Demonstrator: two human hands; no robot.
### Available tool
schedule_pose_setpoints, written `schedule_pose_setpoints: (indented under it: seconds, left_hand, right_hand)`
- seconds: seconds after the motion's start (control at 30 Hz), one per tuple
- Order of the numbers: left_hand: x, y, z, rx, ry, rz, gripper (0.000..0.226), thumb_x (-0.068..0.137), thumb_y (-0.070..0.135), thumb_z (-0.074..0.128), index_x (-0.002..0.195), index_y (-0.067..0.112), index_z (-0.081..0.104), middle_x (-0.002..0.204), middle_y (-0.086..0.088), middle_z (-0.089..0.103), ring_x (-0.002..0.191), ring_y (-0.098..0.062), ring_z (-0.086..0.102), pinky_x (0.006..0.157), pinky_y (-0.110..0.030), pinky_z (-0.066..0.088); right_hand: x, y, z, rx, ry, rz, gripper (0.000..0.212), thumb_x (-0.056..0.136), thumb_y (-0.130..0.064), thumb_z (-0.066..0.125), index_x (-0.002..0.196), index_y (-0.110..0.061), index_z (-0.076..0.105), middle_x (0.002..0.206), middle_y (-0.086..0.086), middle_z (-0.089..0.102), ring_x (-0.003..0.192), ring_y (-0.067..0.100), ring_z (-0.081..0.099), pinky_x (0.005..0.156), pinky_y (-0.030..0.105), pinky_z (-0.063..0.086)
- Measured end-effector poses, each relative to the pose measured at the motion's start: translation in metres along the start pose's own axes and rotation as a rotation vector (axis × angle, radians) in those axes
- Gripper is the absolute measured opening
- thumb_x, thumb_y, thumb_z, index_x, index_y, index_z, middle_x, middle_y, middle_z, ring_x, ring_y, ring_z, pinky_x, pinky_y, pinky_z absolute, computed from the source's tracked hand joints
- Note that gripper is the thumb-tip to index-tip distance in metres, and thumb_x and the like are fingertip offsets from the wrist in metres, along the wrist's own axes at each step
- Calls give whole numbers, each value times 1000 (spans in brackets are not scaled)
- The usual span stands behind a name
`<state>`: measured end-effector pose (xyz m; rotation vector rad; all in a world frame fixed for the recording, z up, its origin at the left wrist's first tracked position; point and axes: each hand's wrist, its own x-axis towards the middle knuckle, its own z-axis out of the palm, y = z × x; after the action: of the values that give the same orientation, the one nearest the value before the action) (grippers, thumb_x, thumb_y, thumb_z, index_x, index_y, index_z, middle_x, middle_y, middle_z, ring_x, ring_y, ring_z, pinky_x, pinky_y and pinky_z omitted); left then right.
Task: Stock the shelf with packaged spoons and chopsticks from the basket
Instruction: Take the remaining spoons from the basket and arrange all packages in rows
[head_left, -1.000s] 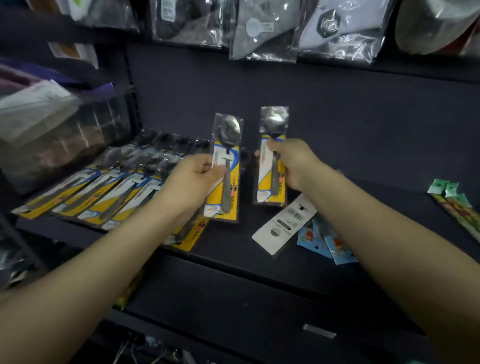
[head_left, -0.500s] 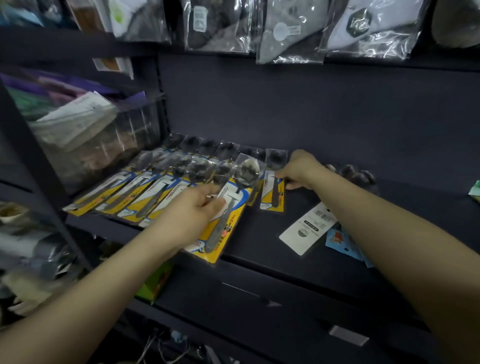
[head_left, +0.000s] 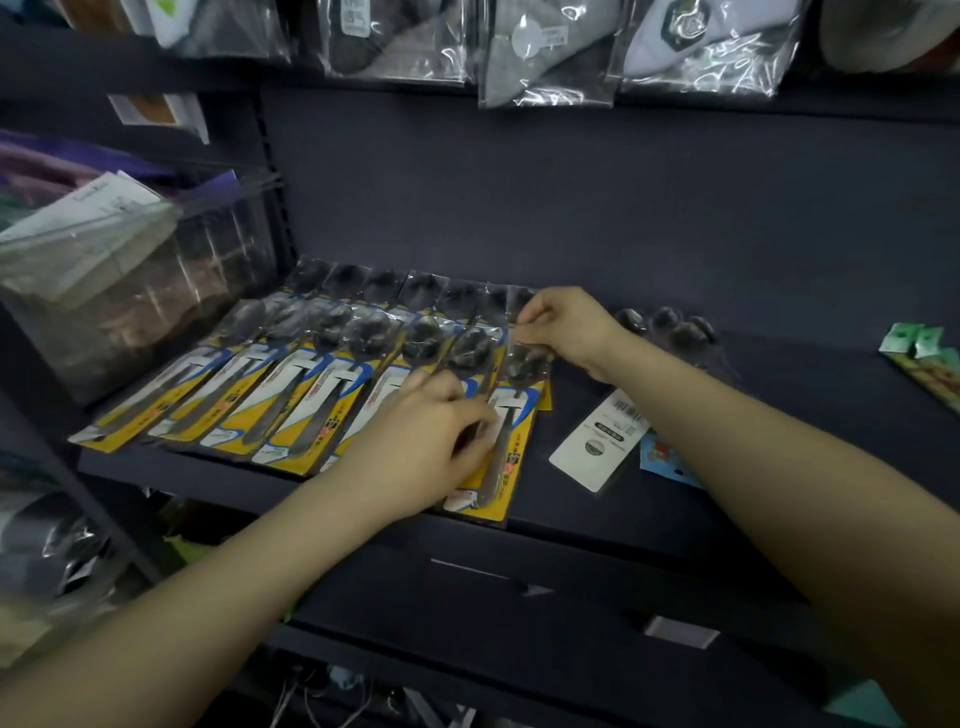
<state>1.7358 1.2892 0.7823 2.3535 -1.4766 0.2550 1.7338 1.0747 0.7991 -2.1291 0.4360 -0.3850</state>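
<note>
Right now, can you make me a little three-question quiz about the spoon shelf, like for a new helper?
1. True or false: both hands are on the spoon packs.
2. What lies right of the spoon packs? A) a white barcode card B) a red cup C) a book
3. Fill in: the cards behind the spoons are mostly ____.

Key:
1. True: the left hand and right hand each touch the spoon packs.
2. A, the white barcode card.
3. Yellow.

Two bare forearms — no sleeves (no jewellery) — bare hands (head_left: 426, 431).
</note>
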Motion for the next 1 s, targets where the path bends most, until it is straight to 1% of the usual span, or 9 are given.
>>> schedule_pose_setpoints:
  seconds: [0.07,0.17,0.27,0.37,0.47,0.53,0.63,0.87,1.0]
  left_hand:
    - [-3,-6,-1,-23,-59,72,58,81,58,30,122,27,56,120,-5,53,113,-24,44,98,-34,37]
    - [-8,-14,-4,-40,-268,200,73,75,72,17,138,37,33,154,4,20,140,-15,19,111,-29,21]
    - [-10,-17,-3,15,-327,247,76,73,71,11,141,39,22,156,8,11,143,-12,10,112,-23,9]
    - [-7,-18,-3,24,-374,235,80,69,72,12,142,40,12,156,11,6,143,-8,2,110,-19,2]
    - [-7,-21,-5,17,-409,249,87,64,76,17,142,41,7,156,15,2,136,4,-7,107,-15,-3]
    - [-7,-23,-5,-9,-413,251,87,64,76,20,142,40,9,155,17,3,131,8,-7,107,-14,-1]
    - [-7,-26,-5,-49,-410,255,87,62,78,21,141,42,11,155,18,6,136,5,-4,112,-19,4]
    - [-1,-24,-6,-37,-434,262,87,61,77,21,141,44,9,148,26,-3,135,5,-8,107,-15,-3]
    - [2,-21,-8,-35,-381,276,91,61,81,17,142,39,12,154,17,12,142,-6,6,116,-25,9]
  right_hand:
    - [3,3,4,-57,-6,-37,29,80,-1,67,65,-20,53,60,-1,54,52,8,50,58,22,42]
    - [4,4,5,-98,-6,-108,27,81,1,64,69,-21,56,67,-2,55,60,11,51,63,23,43]
    - [2,0,3,-219,10,-172,12,86,-1,58,93,-8,65,87,6,65,83,15,58,79,25,45]
    - [-2,-1,-10,-534,-140,-206,41,91,5,41,126,-11,56,131,7,57,117,17,52,93,19,35]
    - [-4,6,-27,-749,-361,-131,58,91,2,43,142,-25,38,150,2,38,138,20,35,109,28,27]
    - [-1,6,-34,-806,-396,-104,54,93,-8,50,142,-25,37,151,2,37,139,21,33,111,33,26]
    - [2,4,-38,-732,-409,-111,46,92,-14,54,136,-24,47,145,1,46,134,20,40,109,34,28]
    - [-3,19,-31,-677,-259,-146,41,91,-20,56,132,-21,52,141,2,51,131,20,45,108,32,31]
    - [-9,11,-36,-827,-150,-185,45,92,-17,55,136,-16,47,142,7,49,130,25,45,106,31,32]
